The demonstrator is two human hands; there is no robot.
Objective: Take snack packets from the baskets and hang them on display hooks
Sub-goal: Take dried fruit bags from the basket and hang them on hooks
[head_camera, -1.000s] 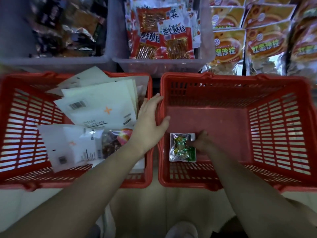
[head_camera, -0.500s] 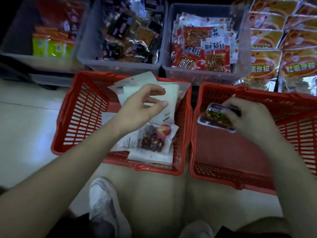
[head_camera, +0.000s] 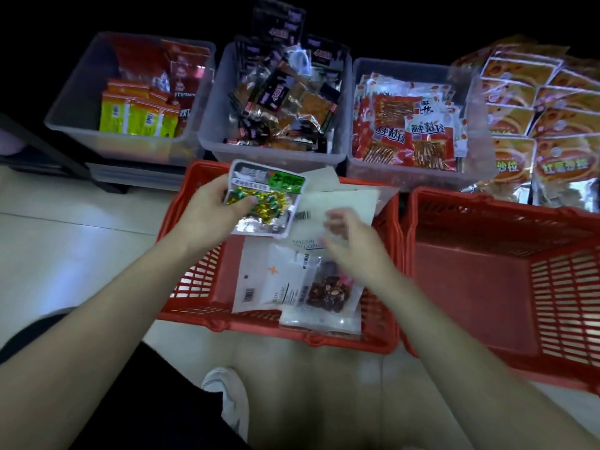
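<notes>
Over the left basket [head_camera: 194, 254]: my left hand [head_camera: 207, 212] pinches one green-labelled snack packet [head_camera: 264, 198]. Right hand [head_camera: 349, 245], blurred, fingers loose and empty, above white packets [head_camera: 279, 280] left inside. Right of it, second basket [head_camera: 487, 222] looks emptied. No hooks visible; hanging not begun.

Snack packet [head_camera: 264, 198], clear with grey top, green label and gold-green wrapped sweets, being held tilted above left basket [head_camera: 194, 254], label end away from person. Left basket, red plastic lattice, sitting on floor holding white packets [head_camera: 328, 206] and clear packet of dark red snacks [head_camera: 328, 292], lying flat and overlapping. Right basket [head_camera: 506, 280], same red, sitting just beside it.
</notes>
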